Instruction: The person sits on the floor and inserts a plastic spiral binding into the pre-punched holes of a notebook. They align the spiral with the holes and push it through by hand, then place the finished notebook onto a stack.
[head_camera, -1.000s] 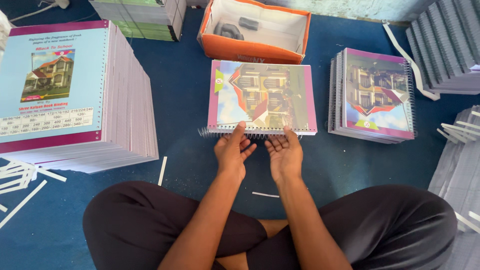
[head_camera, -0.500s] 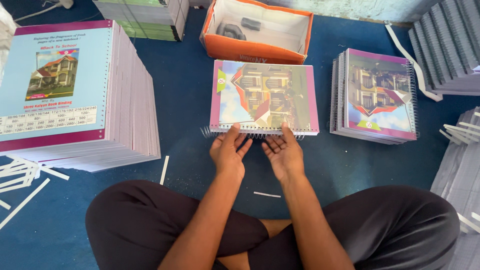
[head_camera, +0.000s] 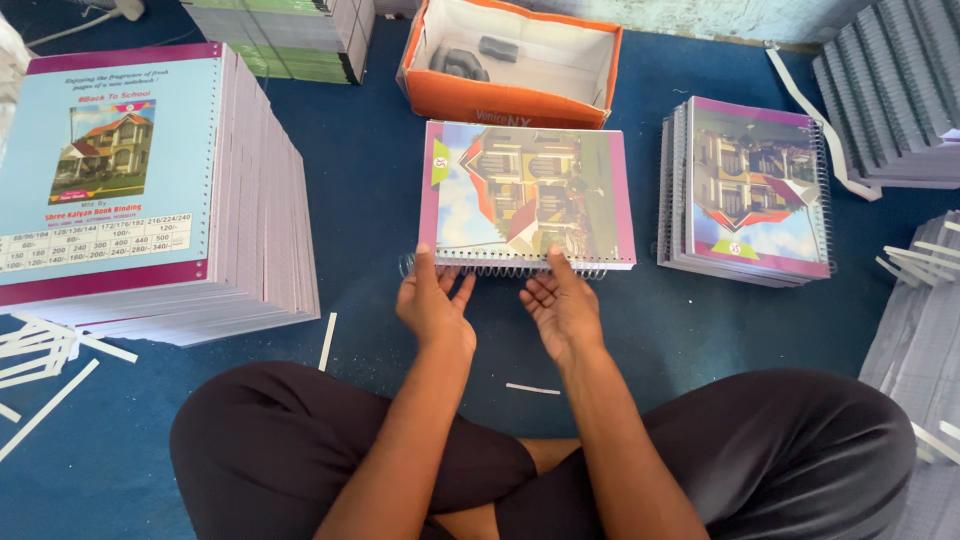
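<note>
Looking down through the head camera, we see a spiral-bound notebook (head_camera: 528, 195) lying flat on the blue floor (head_camera: 370, 200), just below an orange box (head_camera: 510, 60). Our left hand (head_camera: 432, 305) and right hand (head_camera: 562, 305) touch its wire spiral (head_camera: 500, 266), each grip loosely spread, fingertips on the near edge. A tall stack of covers (head_camera: 150, 190) stands left, bound notebooks (head_camera: 750, 190) right.

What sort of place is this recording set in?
Probably a small notebook-binding workshop, with work done on the floor. Both hands, left and right, are at the wire spiral of a notebook; a tall stack of covers and bound notebooks sit alongside.
</note>
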